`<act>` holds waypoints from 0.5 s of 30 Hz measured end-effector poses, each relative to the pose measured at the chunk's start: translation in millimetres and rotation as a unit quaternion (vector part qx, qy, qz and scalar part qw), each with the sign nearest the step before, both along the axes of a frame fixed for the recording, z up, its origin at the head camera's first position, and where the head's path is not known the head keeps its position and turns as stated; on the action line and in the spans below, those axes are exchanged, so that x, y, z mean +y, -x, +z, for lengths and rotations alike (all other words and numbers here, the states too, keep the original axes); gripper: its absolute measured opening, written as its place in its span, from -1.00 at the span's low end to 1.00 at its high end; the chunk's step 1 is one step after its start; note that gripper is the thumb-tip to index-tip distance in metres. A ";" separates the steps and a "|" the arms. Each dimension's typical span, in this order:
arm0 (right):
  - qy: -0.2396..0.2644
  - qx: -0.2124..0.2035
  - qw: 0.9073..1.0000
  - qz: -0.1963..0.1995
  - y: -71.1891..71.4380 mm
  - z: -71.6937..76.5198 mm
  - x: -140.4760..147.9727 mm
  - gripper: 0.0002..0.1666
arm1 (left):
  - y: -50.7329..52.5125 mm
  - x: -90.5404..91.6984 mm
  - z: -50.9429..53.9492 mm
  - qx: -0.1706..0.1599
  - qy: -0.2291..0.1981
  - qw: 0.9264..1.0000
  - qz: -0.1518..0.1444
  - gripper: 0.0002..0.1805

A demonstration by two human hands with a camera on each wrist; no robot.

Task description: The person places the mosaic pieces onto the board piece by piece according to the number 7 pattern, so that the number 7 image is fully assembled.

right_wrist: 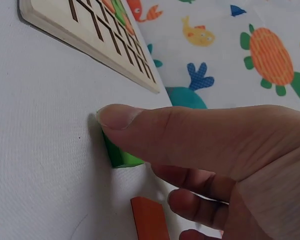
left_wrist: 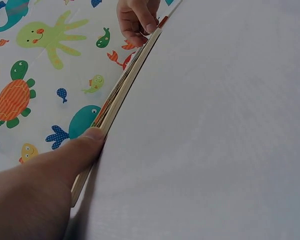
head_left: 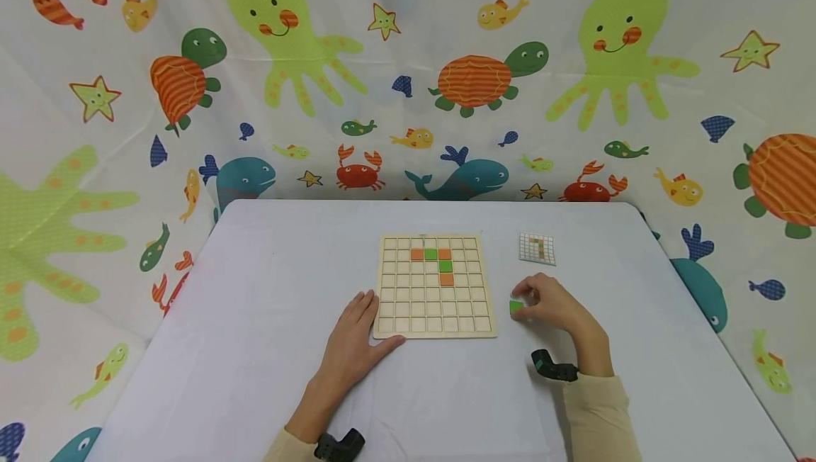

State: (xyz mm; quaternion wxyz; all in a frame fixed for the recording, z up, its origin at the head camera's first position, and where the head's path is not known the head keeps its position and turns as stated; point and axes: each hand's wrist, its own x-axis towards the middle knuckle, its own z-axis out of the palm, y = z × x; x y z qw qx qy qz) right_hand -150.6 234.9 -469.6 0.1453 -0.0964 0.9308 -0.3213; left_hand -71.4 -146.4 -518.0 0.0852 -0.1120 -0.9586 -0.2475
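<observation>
A pale wooden grid board lies on the white table. Orange and green square tiles sit in its upper cells: orange, green and orange in a row, then green and orange below the right end. My left hand rests at the board's near left corner, fingers along the left side and thumb on the near edge. To the right of the board, my right hand pinches a green block at the table surface. An orange block lies under that hand, hidden in the head view.
A small card printed with a grid and coloured squares lies beyond my right hand. The white table extends around the board, its far edge meeting a sea-animal curtain. A dark camera is worn on each wrist.
</observation>
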 end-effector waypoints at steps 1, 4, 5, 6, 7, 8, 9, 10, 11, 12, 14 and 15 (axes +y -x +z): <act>0.001 -0.003 1.000 -0.001 -0.1 0.1 0.1 -0.59 | 0.0 0.1 0.2 0.000 0.000 1.000 0.000 0.00; 0.001 -0.004 1.000 0.001 -0.3 -0.2 0.7 -0.61 | -0.1 0.2 0.9 0.001 -0.002 1.000 -0.001 0.00; 0.001 -0.003 1.000 0.002 -0.4 -0.2 0.9 -0.61 | -0.2 0.2 1.0 0.002 -0.003 1.000 -0.001 -0.01; 0.001 -0.002 1.000 0.001 -0.6 -0.1 1.0 -0.62 | -0.2 0.1 0.9 0.003 -0.003 1.000 -0.001 -0.01; 0.002 -0.001 1.000 0.003 -0.9 0.1 1.3 -0.62 | -0.2 0.1 0.8 0.003 -0.002 1.000 -0.002 -0.01; 0.003 0.000 1.000 0.003 -1.1 0.3 1.5 -0.63 | -0.3 0.1 0.8 0.003 -0.002 1.000 -0.002 -0.01; 0.004 0.001 1.000 0.005 -1.2 0.6 1.8 -0.63 | -0.2 0.0 0.6 0.003 -0.002 1.000 -0.002 -0.01; 0.005 0.000 1.000 0.003 -1.2 0.7 2.0 -0.63 | -0.1 0.0 0.4 0.002 -0.002 1.000 -0.002 -0.01; 0.005 -0.001 1.000 0.002 -1.3 0.8 2.2 -0.64 | -0.1 -0.1 0.3 0.001 -0.002 1.000 -0.002 0.00; 0.006 0.000 1.000 0.001 -1.5 1.0 2.2 -0.65 | 0.0 -0.1 0.2 0.000 -0.001 1.000 -0.001 0.00; 0.006 -0.001 1.000 0.001 -1.4 0.6 2.6 -0.66 | 0.2 -0.1 0.0 -0.003 -0.001 1.000 0.000 0.00; 0.005 -0.001 1.000 0.001 -1.4 0.4 2.9 -0.66 | 0.2 -0.1 -0.1 -0.004 0.000 1.000 0.000 0.01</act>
